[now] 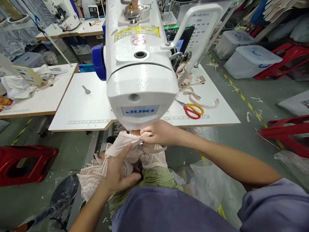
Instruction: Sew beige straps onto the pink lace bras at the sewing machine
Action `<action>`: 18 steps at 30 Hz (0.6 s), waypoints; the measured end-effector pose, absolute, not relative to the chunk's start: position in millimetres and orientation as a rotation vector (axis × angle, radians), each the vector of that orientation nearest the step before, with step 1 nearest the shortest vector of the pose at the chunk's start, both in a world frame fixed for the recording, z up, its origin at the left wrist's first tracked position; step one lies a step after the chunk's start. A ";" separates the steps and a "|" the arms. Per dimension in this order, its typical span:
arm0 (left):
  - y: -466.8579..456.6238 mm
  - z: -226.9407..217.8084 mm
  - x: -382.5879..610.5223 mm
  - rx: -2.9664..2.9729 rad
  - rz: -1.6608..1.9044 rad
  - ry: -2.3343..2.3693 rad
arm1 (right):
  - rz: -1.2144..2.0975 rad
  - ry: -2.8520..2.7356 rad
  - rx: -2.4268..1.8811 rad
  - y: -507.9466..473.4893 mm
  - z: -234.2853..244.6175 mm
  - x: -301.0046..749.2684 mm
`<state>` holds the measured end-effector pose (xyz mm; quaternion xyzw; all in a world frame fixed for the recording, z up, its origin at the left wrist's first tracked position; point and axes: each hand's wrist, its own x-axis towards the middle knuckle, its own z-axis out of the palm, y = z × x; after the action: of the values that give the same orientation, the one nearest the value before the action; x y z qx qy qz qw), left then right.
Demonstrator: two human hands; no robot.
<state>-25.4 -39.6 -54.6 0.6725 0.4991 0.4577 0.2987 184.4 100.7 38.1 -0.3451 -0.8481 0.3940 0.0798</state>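
A beige lace bra (127, 143) is held up under the head of a white sewing machine (142, 93). My left hand (116, 174) has its fingers around the left part of the fabric, its thumb standing off to the side. Close to the needle area, my right hand (158, 132) pinches the fabric's right edge, fingers closed. The machine head hides the needle tip and part of the stitching spot. More beige lace (93, 177) hangs down left of my left hand, and a lace cup (153, 158) rests over my lap.
Scissors (193, 109) with red and yellow handles and beige strips (193, 93) lie on the white table (77, 100), right of the machine. A small grey tool (86, 90) lies on its left. Red stools (26, 164) and lidded plastic bins (252, 61) stand on the floor.
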 end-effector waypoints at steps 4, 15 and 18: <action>-4.2 -66.3 -52.5 2.429 0.789 1.347 | 0.905 -2.656 -1.051 107.7 32.5 176.2; 23.2 -66.5 -56.4 2.873 0.678 1.209 | 1.044 -2.564 -1.024 101.8 26.0 185.0; 16.8 -58.0 -45.9 2.750 0.693 1.288 | 0.782 -2.408 -0.875 93.9 2.0 195.1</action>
<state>-45.9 16.8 -58.0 0.8828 0.4134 0.2225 0.0136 195.1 93.9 2.0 -0.3181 -0.8749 0.2842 0.2293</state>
